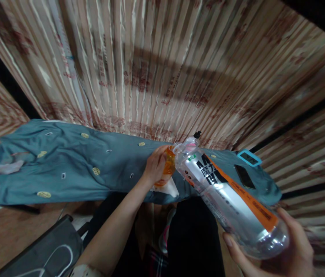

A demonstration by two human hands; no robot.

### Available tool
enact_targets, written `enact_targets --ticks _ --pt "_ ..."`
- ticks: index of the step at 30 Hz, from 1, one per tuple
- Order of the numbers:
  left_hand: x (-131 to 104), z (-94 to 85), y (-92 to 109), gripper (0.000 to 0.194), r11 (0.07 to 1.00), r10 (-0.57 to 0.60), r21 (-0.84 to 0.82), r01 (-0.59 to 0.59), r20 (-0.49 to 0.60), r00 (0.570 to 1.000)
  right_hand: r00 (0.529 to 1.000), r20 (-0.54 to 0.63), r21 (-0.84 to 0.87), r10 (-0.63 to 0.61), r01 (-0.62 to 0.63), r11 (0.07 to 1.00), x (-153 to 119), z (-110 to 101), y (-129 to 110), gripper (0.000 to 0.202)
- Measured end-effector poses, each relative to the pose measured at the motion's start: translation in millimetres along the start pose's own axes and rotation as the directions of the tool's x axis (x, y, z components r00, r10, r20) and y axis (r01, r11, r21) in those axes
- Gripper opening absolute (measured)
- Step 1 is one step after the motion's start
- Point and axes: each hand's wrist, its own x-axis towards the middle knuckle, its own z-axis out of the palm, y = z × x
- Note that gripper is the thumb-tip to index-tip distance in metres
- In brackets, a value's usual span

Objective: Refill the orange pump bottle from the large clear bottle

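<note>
The right hand [280,246] grips a bottle [231,200] tipped toward eleven o'clock, mouth meeting the orange cup [166,169] the left hand [155,165] clasps steady on the cloth [64,169].

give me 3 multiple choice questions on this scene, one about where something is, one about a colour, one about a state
1. Where does the blue-framed device lie?
A. on the teal cloth, to the right of the bottle's mouth
B. on the wooden floor
C. in the left hand

2. What colour is the cup that the left hand holds?
A. green
B. orange
C. white

3. How is the clear bottle held by the right hand?
A. upright with its cap on
B. lying flat on the cloth
C. tilted, its open mouth at the cup

Answers:
1. A, it sits on the teal cloth near a dark phone.
2. B, the cup shows translucent orange.
3. C, the base is raised in the right hand and the capless neck points down to the cup's rim.
</note>
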Motion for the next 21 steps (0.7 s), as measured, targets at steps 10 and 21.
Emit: enact_targets --ticks 10,21 --pt "-7.6 -2.4 -3.6 0.055 0.995 -0.094 -0.015 0.095 0.04 0.995 0.999 0.03 0.044 0.018 -0.02 0.999 3.6 0.1 -0.7 0.104" --pt "-13.8 -8.5 -7.2 0.073 0.994 -0.11 0.036 0.107 0.096 0.989 0.996 -0.019 0.017 0.092 -0.091 0.996 -9.8 2.7 2.4 0.103"
